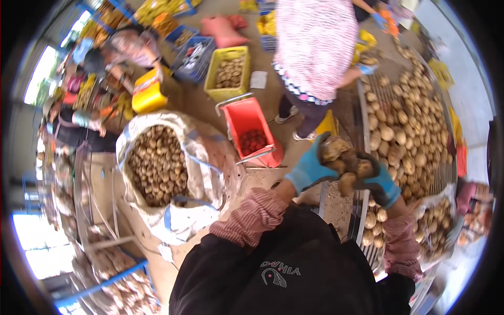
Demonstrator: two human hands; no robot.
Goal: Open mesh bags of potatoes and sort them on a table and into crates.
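Observation:
My left hand (313, 165), in a blue glove with a dark palm, is closed around brown, potato-like tubers (337, 151). Similarly gloved, my right hand (380, 181) holds the other side of the same cluster of several dirty tubers. Both hands are raised in front of my chest, close together, beside a metal-edged slatted sorting table (366, 130). Many round, lighter brown tubers (409, 134) lie spread on its slats. Fingers and palms are partly hidden by the tubers.
At the left stands a large white woven bulk bag (201, 177) of small brown tubers. A red bin (246, 118) with dark red contents and a yellow crate (226, 92) stand ahead. A co-worker in a pink patterned smock (315, 47) is at the table; other people work at the left.

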